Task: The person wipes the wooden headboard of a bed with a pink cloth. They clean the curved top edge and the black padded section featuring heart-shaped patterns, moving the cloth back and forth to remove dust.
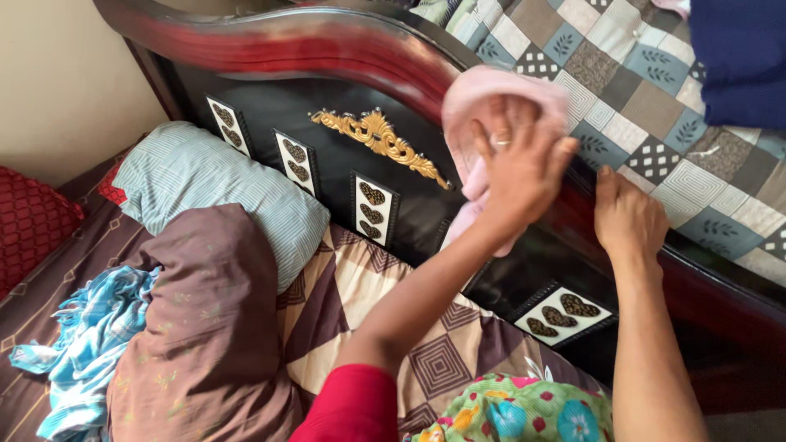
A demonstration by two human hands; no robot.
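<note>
My left hand (517, 168) presses a pale pink cloth (483, 94) against the curved top rail of a glossy dark wooden headboard (327, 98). The fingers are spread over the cloth and one wears a ring. Part of the cloth hangs down below the palm. My right hand (629, 219) rests flat on the headboard's top edge just to the right, with nothing in it. The headboard carries a gold ornament (381, 139) and several white panels with heart shapes (372, 209).
A light blue striped pillow (213, 184) and a brown pillow (209, 319) lie on the bed, with a crumpled blue cloth (86, 344) and a red cushion (33, 221) to the left. A patchwork quilt (655, 106) and a navy cloth (741, 57) lie behind the headboard.
</note>
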